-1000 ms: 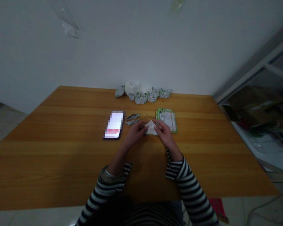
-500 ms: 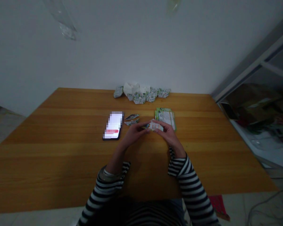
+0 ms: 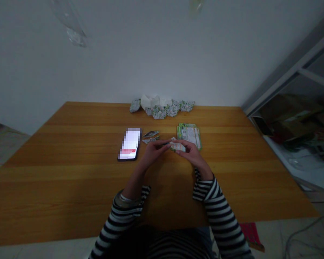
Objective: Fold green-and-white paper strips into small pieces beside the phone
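A small folded white paper with green print (image 3: 178, 146) lies long side across, clamped by the close-together fingers of the right hand (image 3: 192, 155), the nearer hand, while the left hand (image 3: 152, 151) pinches its left end

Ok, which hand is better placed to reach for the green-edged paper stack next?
Probably your right hand: it sits just below the green-edged paper stack, while your left hand is farther off, beside the small folded pieces. Both hands are on the folded paper.
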The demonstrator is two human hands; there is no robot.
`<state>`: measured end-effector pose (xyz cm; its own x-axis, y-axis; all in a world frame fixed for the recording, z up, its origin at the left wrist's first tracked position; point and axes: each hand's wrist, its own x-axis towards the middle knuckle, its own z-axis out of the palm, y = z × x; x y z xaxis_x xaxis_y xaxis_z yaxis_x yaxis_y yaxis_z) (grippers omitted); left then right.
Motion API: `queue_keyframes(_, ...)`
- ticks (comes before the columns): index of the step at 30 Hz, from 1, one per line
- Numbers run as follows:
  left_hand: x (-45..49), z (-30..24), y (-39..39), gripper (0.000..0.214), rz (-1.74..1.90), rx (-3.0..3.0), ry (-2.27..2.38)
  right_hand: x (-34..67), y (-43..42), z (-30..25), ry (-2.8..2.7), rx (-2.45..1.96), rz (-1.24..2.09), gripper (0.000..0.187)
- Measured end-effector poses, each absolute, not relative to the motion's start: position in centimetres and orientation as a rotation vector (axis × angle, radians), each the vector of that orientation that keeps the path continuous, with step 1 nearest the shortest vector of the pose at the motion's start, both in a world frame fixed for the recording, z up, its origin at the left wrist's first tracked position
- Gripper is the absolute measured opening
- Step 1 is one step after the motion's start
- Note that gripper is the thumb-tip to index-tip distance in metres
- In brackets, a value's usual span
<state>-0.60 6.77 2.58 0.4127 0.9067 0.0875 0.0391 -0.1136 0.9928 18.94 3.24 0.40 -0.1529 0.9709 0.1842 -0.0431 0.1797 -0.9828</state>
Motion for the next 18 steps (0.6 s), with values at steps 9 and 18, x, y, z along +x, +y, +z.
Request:
queue_keyframes(9,-0.3,1.8,7.0,0.030,1.015,1.448,1.031,18.1,3.6,0.1,-1.403,-1.080,0.942,0.032)
queue_keyframes(18,-0.5,1.2,7.1,0.046,0.935,1.448,0.838,19.1,3.8,-0.5,-1.344,-1.179,0.951,0.016)
